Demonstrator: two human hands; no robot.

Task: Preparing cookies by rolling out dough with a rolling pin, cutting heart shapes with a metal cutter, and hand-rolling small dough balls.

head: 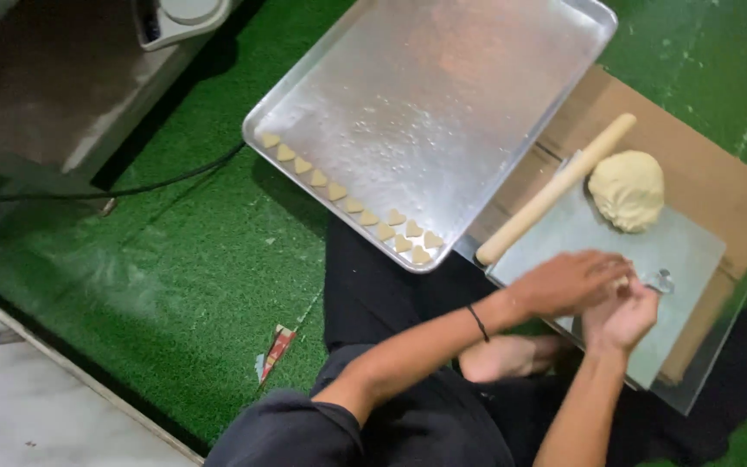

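Observation:
My left hand [564,281] lies palm-down over my right hand [622,318], and the two press together above a grey work sheet [685,251]. A pale bit of dough [622,282] shows between the fingers; most of it is hidden. A small metal cutter [664,281] lies on the sheet just right of my hands. A round ball of dough [627,188] sits at the sheet's far end. Beside it a wooden rolling pin [555,188] lies slantwise. A thin black band circles my left wrist.
A floured metal baking tray [443,95] lies on green turf [192,259], with a row of heart-shaped dough pieces [352,205] along its near edge. Brown cardboard [719,182] lies under the sheet. A black cable [166,183], a small wrapper [275,350] and my bare foot [503,356] are nearby.

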